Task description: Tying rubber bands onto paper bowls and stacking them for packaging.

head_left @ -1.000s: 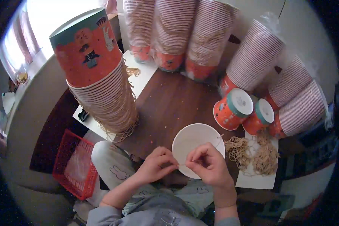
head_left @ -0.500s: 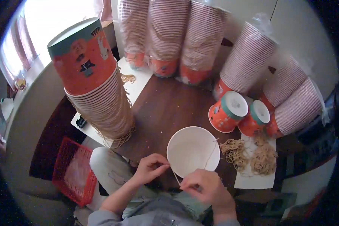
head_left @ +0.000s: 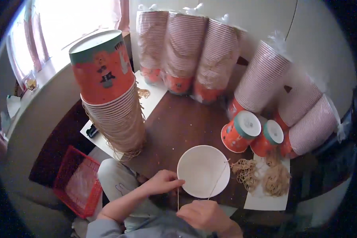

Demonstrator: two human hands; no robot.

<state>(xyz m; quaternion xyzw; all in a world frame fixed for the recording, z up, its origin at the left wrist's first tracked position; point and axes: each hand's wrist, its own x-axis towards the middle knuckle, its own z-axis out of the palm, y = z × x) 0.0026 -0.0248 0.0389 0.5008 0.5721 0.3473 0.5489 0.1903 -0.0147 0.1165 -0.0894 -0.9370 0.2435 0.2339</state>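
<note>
A round paper bucket, white inside, sits mouth up on the table right in front of me. One cord passes through its rim at the right and slants down across the opening toward my right hand. At the bucket's left edge, my left hand is closed in a pinch at the rim, with a piece of cord hanging below its fingertips. Below the near rim my right hand is closed on the lower part of the cord. Its fingertips are partly hidden.
A tall stack of orange paper buckets draped with cords stands at left. Plastic-wrapped stacks line the back and right. Two upturned buckets and cord bundles are at right. A red basket stands lower left.
My right hand has moved down and slightly left with the cord, which now hangs straighter below my left hand. The view has tilted, so everything sits lower in the picture.
</note>
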